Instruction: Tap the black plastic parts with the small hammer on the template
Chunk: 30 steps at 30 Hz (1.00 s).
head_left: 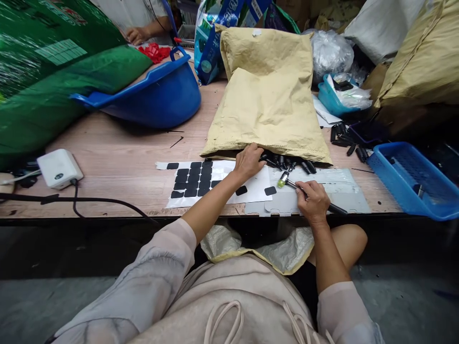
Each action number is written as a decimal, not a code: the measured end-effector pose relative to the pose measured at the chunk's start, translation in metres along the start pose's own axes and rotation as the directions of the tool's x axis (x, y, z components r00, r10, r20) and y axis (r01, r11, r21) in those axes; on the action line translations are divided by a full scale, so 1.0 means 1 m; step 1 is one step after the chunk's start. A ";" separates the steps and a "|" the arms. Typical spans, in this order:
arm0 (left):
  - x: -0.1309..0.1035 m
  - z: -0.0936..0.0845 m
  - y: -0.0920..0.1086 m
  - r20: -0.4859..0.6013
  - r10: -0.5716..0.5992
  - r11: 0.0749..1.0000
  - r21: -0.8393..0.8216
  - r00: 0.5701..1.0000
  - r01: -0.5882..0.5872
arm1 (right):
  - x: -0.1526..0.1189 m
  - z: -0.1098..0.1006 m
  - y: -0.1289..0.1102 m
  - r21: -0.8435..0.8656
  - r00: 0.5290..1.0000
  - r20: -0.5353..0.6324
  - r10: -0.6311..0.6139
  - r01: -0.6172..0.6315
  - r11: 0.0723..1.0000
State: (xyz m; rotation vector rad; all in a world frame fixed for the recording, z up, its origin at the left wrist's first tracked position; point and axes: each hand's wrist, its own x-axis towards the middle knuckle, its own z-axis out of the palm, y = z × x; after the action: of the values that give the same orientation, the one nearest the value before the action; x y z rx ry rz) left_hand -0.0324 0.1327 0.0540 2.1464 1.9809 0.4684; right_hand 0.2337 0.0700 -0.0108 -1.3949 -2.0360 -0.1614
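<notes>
My right hand [312, 200] is wrapped around the dark handle of a small hammer [336, 209]. The hammer's metal head has a yellow-green tip and lies just over a grey board [344, 191] at the table's front edge. At the mouth of a big tan woven sack [265, 114], my left hand [248, 163] has its fingers curled together; what they hold, if anything, is hidden. Several small black cylindrical parts [281, 161] spill from the sack beside it. Under my left forearm lies a white sheet [229, 198] with rows of black rounded-square stickers [192, 179].
A blue basin [161, 98] and a green bundle [64, 81] stand at the left, near a white box with a cable [60, 168]. On the right are a blue basket [412, 186], more black parts [342, 136] and a turquoise bowl [330, 98]. Another person's hand [138, 35] shows at the back.
</notes>
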 end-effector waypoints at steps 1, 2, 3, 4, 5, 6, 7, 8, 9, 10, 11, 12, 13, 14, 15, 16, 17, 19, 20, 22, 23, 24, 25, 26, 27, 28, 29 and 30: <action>0.001 0.001 -0.001 -0.009 -0.002 1.000 -0.010 1.000 0.002 | 0.000 0.000 0.000 0.002 1.000 0.006 0.007 -0.007 1.000; 0.002 0.002 -0.002 -0.022 0.001 1.000 -0.029 1.000 -0.002 | 0.000 0.000 0.000 0.005 1.000 0.011 0.012 -0.012 1.000; 0.001 0.004 -0.004 -0.043 0.009 0.998 -0.054 0.999 -0.011 | 0.000 0.000 0.000 0.008 1.000 0.017 0.017 -0.017 1.000; -0.002 0.005 -0.006 -0.073 0.019 0.996 -0.082 0.997 -0.025 | 0.000 0.000 0.000 0.013 1.000 0.022 0.021 -0.021 1.000; -0.006 0.006 -0.008 -0.108 0.030 0.993 -0.110 0.994 -0.042 | 0.000 0.000 0.000 0.018 0.999 0.027 0.025 -0.025 1.000; -0.011 0.007 -0.011 -0.142 0.041 0.988 -0.140 0.989 -0.061 | 0.000 0.000 0.001 0.025 0.999 0.032 0.028 -0.029 0.999; -0.018 0.009 -0.014 -0.168 0.050 0.982 -0.172 0.984 -0.080 | 0.000 0.001 0.001 0.031 0.999 0.036 0.032 -0.033 0.999; -0.026 0.010 -0.016 -0.183 0.055 0.974 -0.207 0.982 -0.093 | 0.000 0.001 0.001 0.035 0.999 0.038 0.033 -0.034 0.999; -0.034 0.011 -0.019 -0.183 0.054 0.964 -0.246 0.982 -0.099 | 0.001 0.001 0.001 0.037 0.999 0.037 0.032 -0.033 0.999; -0.043 0.013 -0.021 -0.169 0.050 0.952 -0.289 0.984 -0.098 | 0.001 0.000 0.001 0.036 0.999 0.034 0.029 -0.030 0.999; -0.051 0.015 -0.023 -0.143 0.041 0.940 -0.330 0.989 -0.087 | 0.001 0.000 0.001 0.032 0.999 0.031 0.025 -0.026 0.999; -0.058 0.017 -0.025 -0.111 0.031 0.928 -0.365 0.993 -0.070 | 0.001 0.000 0.001 0.026 0.999 0.028 0.022 -0.023 0.999; -0.064 0.019 -0.026 -0.080 0.022 0.919 -0.391 0.997 -0.051 | 0.001 0.000 0.001 0.019 1.000 0.024 0.020 -0.020 1.000; -0.069 0.022 -0.027 -0.057 0.015 0.912 -0.408 0.998 -0.037 | 0.001 -0.001 0.001 0.014 1.000 0.018 0.015 -0.015 1.000; -0.072 0.024 -0.028 -0.043 0.013 0.908 -0.418 0.999 -0.030 | 0.001 -0.001 0.001 0.012 1.000 0.009 0.008 -0.008 1.000; -0.074 0.026 -0.029 -0.039 0.014 0.905 -0.424 0.999 -0.029 | 0.001 -0.001 0.001 0.012 1.000 -0.002 0.000 0.000 1.000; -0.075 0.027 -0.029 -0.040 0.018 0.902 -0.430 0.999 -0.034 | 0.001 0.000 0.002 0.013 1.000 -0.012 -0.008 0.008 1.000; -0.074 0.029 -0.030 -0.044 0.025 0.896 -0.442 0.999 -0.042 | 0.002 0.000 0.004 0.020 1.000 -0.020 -0.018 0.018 1.000; -0.073 0.030 -0.030 -0.044 0.025 0.895 -0.445 0.999 -0.042 | 0.002 -0.001 0.005 0.026 1.000 -0.016 -0.015 0.016 1.000; -0.071 0.032 -0.030 -0.039 0.021 0.897 -0.440 0.999 -0.036 | 0.003 -0.002 0.005 0.044 1.000 -0.002 -0.002 0.002 0.999; -0.071 0.032 -0.030 -0.034 0.019 0.900 -0.435 0.999 -0.032 | 0.003 -0.004 0.004 0.058 1.000 0.002 0.004 -0.004 0.998; -0.070 0.033 -0.030 -0.028 0.019 0.903 -0.429 0.999 -0.030 | 0.004 -0.007 0.001 0.075 1.000 0.002 0.010 -0.011 0.997; -0.070 0.033 -0.030 -0.021 0.021 0.905 -0.424 1.000 -0.028 | 0.004 -0.009 -0.004 0.098 1.000 -0.005 0.016 -0.015 0.995; -0.069 0.033 -0.029 -0.015 0.022 0.907 -0.421 1.000 -0.026 | 0.005 -0.012 -0.010 0.128 1.000 -0.013 0.019 -0.017 0.992; -0.069 0.033 -0.029 -0.012 0.022 0.907 -0.421 1.000 -0.025 | 0.006 -0.015 -0.018 0.165 1.000 -0.019 0.020 -0.017 0.986; -0.069 0.033 -0.029 -0.012 0.022 0.906 -0.423 1.000 -0.025 | 0.006 -0.018 -0.027 0.206 1.000 -0.020 0.020 -0.016 0.978; -0.069 0.033 -0.028 -0.014 0.021 0.904 -0.426 1.000 -0.025 | 0.007 -0.021 -0.037 0.248 1.000 -0.011 0.019 -0.015 0.969; -0.069 0.033 -0.028 -0.017 0.019 0.902 -0.430 1.000 -0.025 | 0.009 -0.023 -0.046 0.287 1.000 0.009 0.015 -0.017 0.958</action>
State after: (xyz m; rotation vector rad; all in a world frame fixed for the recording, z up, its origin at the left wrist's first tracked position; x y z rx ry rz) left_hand -0.0509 0.0692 0.0059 1.8880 1.6618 0.8380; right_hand 0.2014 0.0471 0.0234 -1.2302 -1.9613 0.1428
